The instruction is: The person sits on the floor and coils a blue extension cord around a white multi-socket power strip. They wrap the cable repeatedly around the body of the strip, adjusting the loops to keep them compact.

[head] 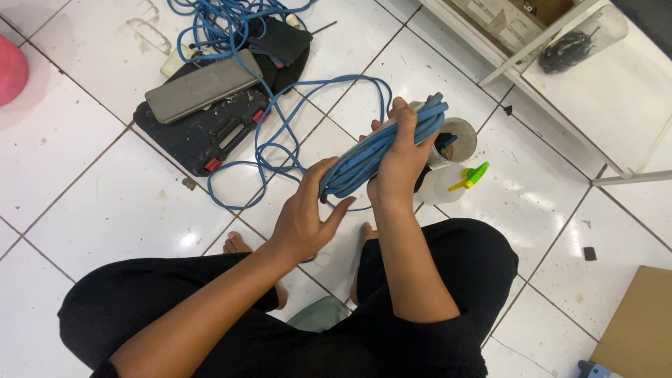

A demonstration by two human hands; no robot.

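My right hand (400, 164) grips a bundle of coiled blue cable (383, 143), fingers wrapped across it near its upper end. My left hand (305, 213) cups the lower end of the bundle, fingers curled around the loops. The loose part of the blue cable (280, 133) trails off over the white tiled floor toward a tangle at the top. I sit cross-legged in black trousers, with bare feet showing below my hands.
A black tool case (203, 133) with a grey box (203, 85) on it lies at upper left. A white spray bottle with a green and yellow nozzle (467, 176) and a cup (455, 140) stand behind my right hand. White shelving (560, 84) is upper right, cardboard (640, 325) lower right.
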